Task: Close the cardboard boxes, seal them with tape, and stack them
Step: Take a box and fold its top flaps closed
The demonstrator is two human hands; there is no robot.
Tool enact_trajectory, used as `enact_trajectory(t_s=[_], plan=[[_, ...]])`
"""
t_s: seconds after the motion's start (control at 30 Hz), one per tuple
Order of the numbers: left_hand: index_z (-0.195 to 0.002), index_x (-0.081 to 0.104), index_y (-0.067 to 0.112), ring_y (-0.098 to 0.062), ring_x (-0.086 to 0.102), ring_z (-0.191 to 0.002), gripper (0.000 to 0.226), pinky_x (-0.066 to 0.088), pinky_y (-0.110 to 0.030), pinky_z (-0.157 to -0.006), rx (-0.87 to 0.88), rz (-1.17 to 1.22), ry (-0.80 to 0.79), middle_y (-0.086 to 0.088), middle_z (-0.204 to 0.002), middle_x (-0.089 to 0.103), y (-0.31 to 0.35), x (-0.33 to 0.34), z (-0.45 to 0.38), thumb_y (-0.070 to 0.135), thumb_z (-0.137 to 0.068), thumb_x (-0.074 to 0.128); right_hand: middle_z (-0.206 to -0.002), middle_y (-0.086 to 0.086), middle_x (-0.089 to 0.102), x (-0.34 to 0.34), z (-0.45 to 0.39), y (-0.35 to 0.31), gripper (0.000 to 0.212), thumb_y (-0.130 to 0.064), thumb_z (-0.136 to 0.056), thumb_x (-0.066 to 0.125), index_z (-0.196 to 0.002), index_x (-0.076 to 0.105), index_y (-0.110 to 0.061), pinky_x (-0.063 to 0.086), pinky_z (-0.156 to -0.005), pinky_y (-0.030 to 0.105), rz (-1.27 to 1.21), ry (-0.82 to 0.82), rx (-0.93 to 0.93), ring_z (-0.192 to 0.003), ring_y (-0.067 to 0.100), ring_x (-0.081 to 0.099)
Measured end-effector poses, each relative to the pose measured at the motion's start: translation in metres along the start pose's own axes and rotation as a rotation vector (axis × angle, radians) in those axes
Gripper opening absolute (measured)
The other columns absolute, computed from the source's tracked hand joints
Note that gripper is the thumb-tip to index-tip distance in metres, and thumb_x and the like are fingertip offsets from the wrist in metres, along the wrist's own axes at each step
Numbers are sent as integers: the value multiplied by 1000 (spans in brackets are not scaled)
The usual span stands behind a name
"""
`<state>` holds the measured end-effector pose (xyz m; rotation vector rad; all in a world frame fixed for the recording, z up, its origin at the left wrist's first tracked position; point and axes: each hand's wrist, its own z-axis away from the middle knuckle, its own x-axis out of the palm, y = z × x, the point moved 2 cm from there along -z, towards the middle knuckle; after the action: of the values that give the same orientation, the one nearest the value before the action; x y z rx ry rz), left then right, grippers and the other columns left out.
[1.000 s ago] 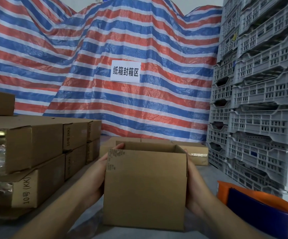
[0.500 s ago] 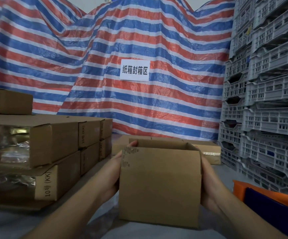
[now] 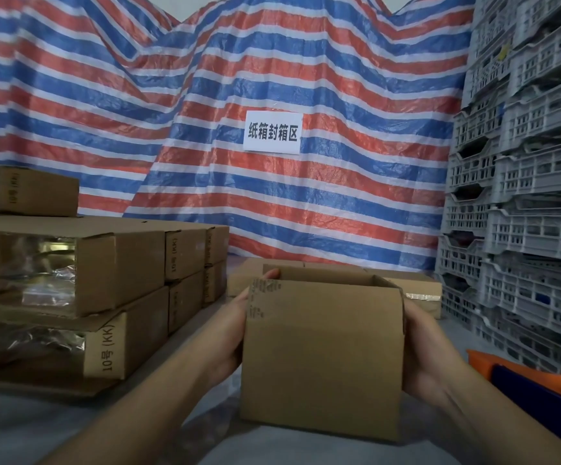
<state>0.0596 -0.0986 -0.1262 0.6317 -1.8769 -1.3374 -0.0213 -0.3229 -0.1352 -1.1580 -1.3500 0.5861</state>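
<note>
**A:** Centre of the picture, a small plain brown cardboard box held upright over the grey work surface, top open, near face toward the camera. The left hand is flat against its left wall, one fingertip hooked over the top corner; the right hand cups the right wall, fingers wrapped behind out of sight.

**B:** So it's a squeeze from both sides, no support visible underneath. That's my worry: I can't tell whether the bottom is taped, and if it isn't, pressing the walls inward could skew the box or let the base flaps drop.

**A:** And the top flaps aren't visible at all from here, so closing hasn't begun, by my reading.

**B:** Watch the left side too. The stack of flat brown cartons printed "10号 (KK)" sits near, some with shiny clear film spilling from open ends. A careless swing could nudge them.

**A:** Right near corner, an orange and dark blue object, only partly in frame. I can't say what it is.

**B:** Far behind, low sealed boxes against the striped tarpaulin.
</note>
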Motion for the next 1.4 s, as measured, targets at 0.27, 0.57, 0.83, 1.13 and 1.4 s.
enact_trajectory(t_s=[0.27, 0.57, 0.83, 1.13, 1.4], plan=[[-84, 78, 14, -19, 69, -65, 36, 55, -26, -54, 3, -29, -23, -9, -75, 71, -2, -4, -2, 49, -79, 70, -93, 14, 77, 3, 4, 2, 42, -49, -91, 61, -89, 82, -13, 60, -62, 37, 18, 18, 0, -82, 30, 75], [-98, 78, 17, -20, 72, -84, 49, 57, -27, -66, 15, -193, -139, -11, -95, 74, 9, -7, -1, 57, -73, 67, -111, 17, 74, 4, 0, 8, 66, -74, -85, 53, -106, 79, -17, 59, -76, 40, 51, 49, 39, -97, 33, 74], [-110, 70, 7, -24, 70, -81, 77, 51, -36, -76, 2, -202, -75, -14, -93, 73, 2, -7, -1, 60, -55, 68, -76, 12, 75, 8, 3, 14, 33, -40, -57, 73, -72, 81, -11, 57, -55, 32, 121, -27, 99, -62, 25, 71], [-109, 71, 9, -22, 70, -82, 74, 52, -35, -78, 40, -221, -83, -13, -94, 72, 3, -6, -1, 60, -56, 69, -74, 10, 73, 7, 2, 12, 26, -36, -58, 71, -67, 78, -13, 57, -60, 31, 154, -19, 105, -60, 23, 69], [-126, 67, 23, -27, 60, -122, 89, 44, -41, -97, 30, -87, -291, -12, -131, 63, 10, -14, -3, 86, -75, 31, -72, 12, 74, 5, 1, 11, 27, -36, -61, 67, -65, 79, -12, 57, -50, 30, 134, -17, 99, -58, 25, 71]])
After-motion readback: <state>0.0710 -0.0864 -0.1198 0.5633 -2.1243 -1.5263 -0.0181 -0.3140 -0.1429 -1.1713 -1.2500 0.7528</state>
